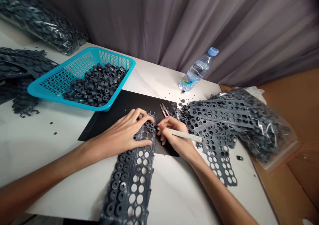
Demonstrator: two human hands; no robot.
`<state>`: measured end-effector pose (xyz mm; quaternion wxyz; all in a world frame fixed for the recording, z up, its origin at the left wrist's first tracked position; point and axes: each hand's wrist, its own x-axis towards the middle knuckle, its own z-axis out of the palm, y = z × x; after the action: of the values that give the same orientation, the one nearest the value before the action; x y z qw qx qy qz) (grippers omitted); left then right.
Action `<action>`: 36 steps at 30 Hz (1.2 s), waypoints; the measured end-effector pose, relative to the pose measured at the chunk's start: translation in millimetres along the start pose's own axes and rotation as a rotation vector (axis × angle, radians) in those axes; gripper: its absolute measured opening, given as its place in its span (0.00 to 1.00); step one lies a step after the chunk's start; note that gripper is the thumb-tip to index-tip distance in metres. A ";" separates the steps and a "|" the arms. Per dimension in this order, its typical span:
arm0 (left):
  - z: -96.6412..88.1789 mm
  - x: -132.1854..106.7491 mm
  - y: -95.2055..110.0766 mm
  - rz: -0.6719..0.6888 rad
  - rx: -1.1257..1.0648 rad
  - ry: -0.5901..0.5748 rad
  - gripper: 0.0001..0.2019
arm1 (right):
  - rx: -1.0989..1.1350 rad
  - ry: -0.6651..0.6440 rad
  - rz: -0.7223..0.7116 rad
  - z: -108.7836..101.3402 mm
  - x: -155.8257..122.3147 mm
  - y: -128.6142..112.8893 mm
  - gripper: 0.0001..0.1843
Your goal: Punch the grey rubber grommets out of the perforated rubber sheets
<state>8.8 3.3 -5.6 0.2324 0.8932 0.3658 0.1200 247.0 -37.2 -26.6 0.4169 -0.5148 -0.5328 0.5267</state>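
A long grey rubber sheet point(132, 181) with rows of small rings and punched-out holes lies across the black mat point(117, 110) and the white table. My left hand point(124, 132) presses flat on the sheet's far end, fingers spread. My right hand point(174, 135) is closed on a thin pale stick point(183, 135), its tip touching the sheet's right edge near the top rings. Small pink-handled snips point(163, 110) lie on the mat just beyond my right hand.
A turquoise basket point(62, 75) holds several loose grey rings. Emptied holed sheets point(214, 125) pile up at the right beside a clear bag of parts point(269, 132). A water bottle point(196, 72) stands at the back. More sheets point(20, 72) and a bag point(42, 22) lie at the left.
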 end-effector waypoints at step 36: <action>-0.9 11.7 3.5 -0.310 -1.242 -0.048 0.15 | -0.095 -0.007 0.011 2.1 0.7 -1.9 0.05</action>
<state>18.8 9.8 -2.5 0.7294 0.5314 0.3477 0.2545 244.6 -36.6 -25.0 0.3871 -0.5350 -0.5560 0.5049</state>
